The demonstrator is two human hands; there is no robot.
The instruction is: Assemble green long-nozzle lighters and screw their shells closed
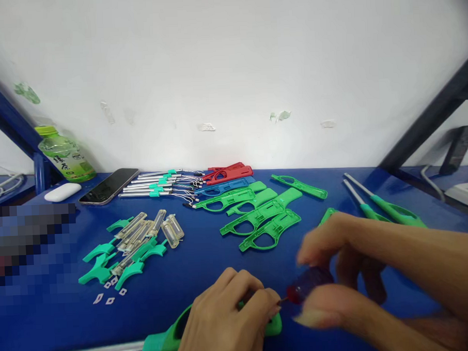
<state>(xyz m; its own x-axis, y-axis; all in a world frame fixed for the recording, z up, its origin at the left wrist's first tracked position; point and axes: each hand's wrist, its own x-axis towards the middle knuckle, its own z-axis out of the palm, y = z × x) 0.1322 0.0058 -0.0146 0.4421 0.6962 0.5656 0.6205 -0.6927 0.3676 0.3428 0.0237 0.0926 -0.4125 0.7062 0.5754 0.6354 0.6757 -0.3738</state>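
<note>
Below, left fingers (244, 284) clasping lighter (158, 344), right fingers (322, 239) around screwdriver (311, 284), blue tabletop (206, 259) between lighter and green shells (264, 211).

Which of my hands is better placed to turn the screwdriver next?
Right, I'd judge: your right hand grips the screwdriver, its shaft pointing toward the green lighter, while your left hand is busy holding that lighter.

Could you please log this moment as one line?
left hand: gripping lighter | right hand: holding screwdriver, tip by left fingers | beyond: green shells
</note>
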